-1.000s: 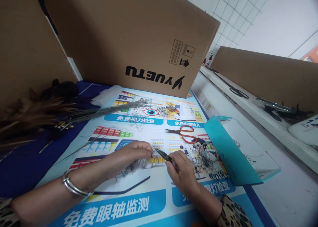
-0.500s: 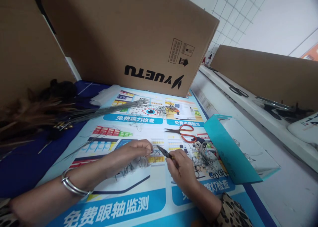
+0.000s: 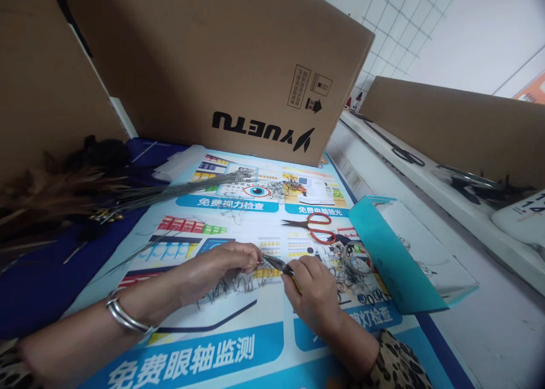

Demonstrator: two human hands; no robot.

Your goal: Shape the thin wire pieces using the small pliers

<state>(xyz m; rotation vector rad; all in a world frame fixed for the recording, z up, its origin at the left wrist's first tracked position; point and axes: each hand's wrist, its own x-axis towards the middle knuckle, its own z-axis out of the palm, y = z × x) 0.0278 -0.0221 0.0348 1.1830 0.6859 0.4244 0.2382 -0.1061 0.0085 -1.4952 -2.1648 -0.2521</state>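
My right hand (image 3: 313,289) is wrapped round a pair of needle-nose pliers (image 3: 277,263), whose dark jaws point left. The jaw tips meet the fingertips of my left hand (image 3: 238,257), which is closed in a pinch. What the left fingers hold is too small to make out. Several bent thin wire pieces (image 3: 234,287) lie just below that hand. Right of the pliers, a tangle of wire pieces and rings (image 3: 351,270) rests beside a round coil (image 3: 358,258). Scissors with red handles (image 3: 320,229) lie above the pliers.
A bundle of straight wires (image 3: 187,189) lies at the back left, near dark feathery material (image 3: 85,179). A large cardboard box (image 3: 221,59) stands behind. To the right is an open teal box (image 3: 395,264) with wire pieces inside. The printed sheet (image 3: 238,355) covers the table.
The pliers have moved slightly left, their tips now at my left fingertips. They look more closed than before. My left hand has barely moved, still pinched.
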